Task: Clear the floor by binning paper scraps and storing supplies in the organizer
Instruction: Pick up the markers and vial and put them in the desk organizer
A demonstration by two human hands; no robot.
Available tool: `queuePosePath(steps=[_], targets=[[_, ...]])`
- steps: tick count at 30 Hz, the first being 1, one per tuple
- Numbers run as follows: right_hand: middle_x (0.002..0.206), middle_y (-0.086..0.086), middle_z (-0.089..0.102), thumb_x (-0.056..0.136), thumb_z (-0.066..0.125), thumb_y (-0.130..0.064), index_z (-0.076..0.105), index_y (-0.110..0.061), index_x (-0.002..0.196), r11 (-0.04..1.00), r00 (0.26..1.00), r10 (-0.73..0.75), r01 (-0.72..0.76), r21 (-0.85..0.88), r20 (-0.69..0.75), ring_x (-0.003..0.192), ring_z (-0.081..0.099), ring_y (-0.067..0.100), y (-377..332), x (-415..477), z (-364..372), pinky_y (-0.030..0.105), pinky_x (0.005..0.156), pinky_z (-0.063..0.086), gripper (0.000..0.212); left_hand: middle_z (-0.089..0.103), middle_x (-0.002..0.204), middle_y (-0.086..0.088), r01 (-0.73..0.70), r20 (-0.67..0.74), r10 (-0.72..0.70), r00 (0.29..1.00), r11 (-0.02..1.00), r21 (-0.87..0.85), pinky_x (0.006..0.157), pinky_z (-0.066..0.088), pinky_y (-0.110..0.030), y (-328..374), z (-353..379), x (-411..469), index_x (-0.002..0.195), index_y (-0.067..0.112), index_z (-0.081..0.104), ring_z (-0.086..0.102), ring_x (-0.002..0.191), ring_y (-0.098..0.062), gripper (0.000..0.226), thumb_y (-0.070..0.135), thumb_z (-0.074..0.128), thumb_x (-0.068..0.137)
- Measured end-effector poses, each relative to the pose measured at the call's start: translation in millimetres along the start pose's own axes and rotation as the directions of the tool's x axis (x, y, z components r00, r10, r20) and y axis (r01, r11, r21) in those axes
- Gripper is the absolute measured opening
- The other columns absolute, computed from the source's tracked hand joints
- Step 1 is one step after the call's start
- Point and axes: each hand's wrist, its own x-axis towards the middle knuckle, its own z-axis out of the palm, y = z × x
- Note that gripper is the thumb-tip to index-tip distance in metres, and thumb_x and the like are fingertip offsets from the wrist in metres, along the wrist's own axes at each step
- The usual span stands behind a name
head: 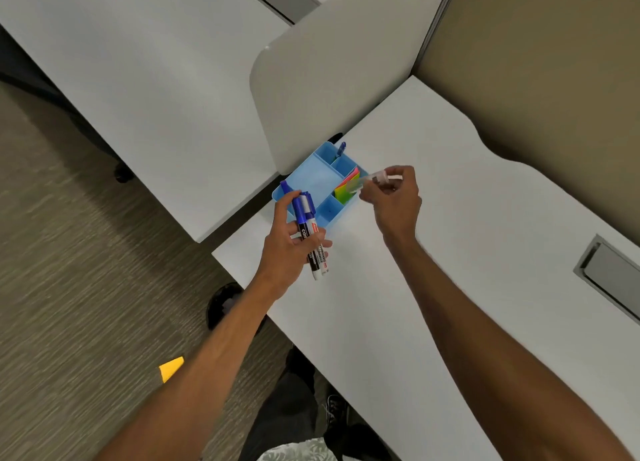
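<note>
Left hand [289, 245] grip holding markers [310, 232], beside blue organizer [320, 180]

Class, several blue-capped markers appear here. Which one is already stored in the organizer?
The blue-capped pen standing alone in the blue organizer's far corner compartment; the other markers are bunched in the left hand.

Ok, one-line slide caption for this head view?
Left hand grips blue-capped markers while right hand lowers a blurred clear item toward the blue organizer.
</note>
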Motion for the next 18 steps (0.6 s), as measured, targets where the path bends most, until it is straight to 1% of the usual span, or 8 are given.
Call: queuePosePath(steps=[2,4,6,9,11,13,16,18], targets=[[0.09,0.001,0.07,0.083,0.075,-0.014,0.053,-0.016,0.106,0.998,0.999,-0.014,0.013,-0.056,-0.032,0.079,0.071,0.016,4.7,21.9,14.6,0.029,0.074,0.063,0.032,0.054,0.139,-0.013,0.012,0.005,-0.012,1.0,1.0,0.007,0.089,0.056,-0.058,-0.3,1.1,13.3,0.141,0.039,0.033,0.074,0.097,-0.031,0.072,0.009,0.071,0.088],[0.085,-0.007,0.066,0.084,0.075,-0.017,0.053,-0.017,0.105,0.993,0.997,-0.054,0.048,-0.112,-0.049,0.071,0.066,0.008,7.9,42.1,29.5,0.019,0.067,0.058,0.031,0.053,0.14,-0.012,0.019,0.009,-0.019,1.0,1.0,0.011,0.09,0.056,-0.057,-0.7,2.1,24.8,0.139,0.041,0.032,0.073,0.098,-0.031,0.07,0.011,0.071,0.089],[0.088,-0.009,0.063,0.086,0.076,-0.024,0.053,-0.021,0.105,0.979,0.997,-0.07,0.061,-0.197,-0.036,0.068,0.063,0.006,11.6,59.2,43.0,0.011,0.062,0.051,0.03,0.052,0.141,-0.011,0.039,0.007,-0.039,0.999,0.999,0.01,0.091,0.055,-0.057,-1.9,2.6,34.3,0.141,0.038,0.032,0.073,0.099,-0.032,0.07,0.011,0.071,0.089],[0.095,-0.009,0.058,0.086,0.075,-0.03,0.054,-0.024,0.103,0.937,0.995,-0.095,0.081,-0.339,-0.022,0.076,0.061,0.013,20.5,78.0,57.7,0.015,0.065,0.05,0.028,0.05,0.142,-0.011,0.068,-0.005,-0.068,0.998,0.998,0.002,0.092,0.055,-0.057,-3.5,2.4,45.9,0.145,0.033,0.031,0.072,0.1,-0.034,0.073,0.011,0.071,0.089],[0.097,-0.01,0.054,0.086,0.074,-0.03,0.055,-0.025,0.103,0.903,0.992,-0.126,0.11,-0.416,-0.01,0.079,0.057,0.013,27.5,85.4,64.7,0.014,0.064,0.045,0.026,0.049,0.143,-0.012,0.078,-0.008,-0.078,0.997,0.997,-0.003,0.093,0.054,-0.057,-4.7,0.8,51.3,0.145,0.032,0.031,0.071,0.101,-0.035,0.073,0.011,0.072,0.088],[0.1,-0.008,0.054,0.087,0.072,-0.031,0.056,-0.025,0.105,0.858,0.99,-0.141,0.129,-0.496,0.014,0.08,0.056,0.013,33.9,90.8,70.3,0.014,0.064,0.04,0.024,0.049,0.144,-0.013,0.083,-0.001,-0.083,0.997,0.997,-0.01,0.093,0.055,-0.056,-6.7,-1.6,54.8,0.145,0.033,0.031,0.072,0.101,-0.034,0.073,0.01,0.071,0.089],[0.109,-0.002,0.061,0.09,0.068,-0.032,0.058,-0.022,0.109,0.79,0.987,-0.153,0.155,-0.594,0.053,0.083,0.056,0.013,40.8,96.9,76.9,0.02,0.069,0.045,0.023,0.051,0.142,-0.014,0.089,0.0,-0.089,0.996,0.996,-0.013,0.092,0.055,-0.056,-10.0,-5.5,58.4,0.141,0.038,0.032,0.072,0.1,-0.033,0.07,0.012,0.071,0.089],[0.113,0.0,0.062,0.092,0.066,-0.031,0.058,-0.021,0.111,0.742,0.982,-0.169,0.181,-0.645,0.081,0.087,0.056,0.013,43.9,98.2,79.7,0.024,0.071,0.048,0.023,0.052,0.141,-0.013,0.095,-0.005,-0.095,0.995,0.995,-0.019,0.092,0.055,-0.056,-11.8,-7.8,61.0,0.137,0.042,0.032,0.072,0.099,-0.033,0.068,0.014,0.071,0.088]])
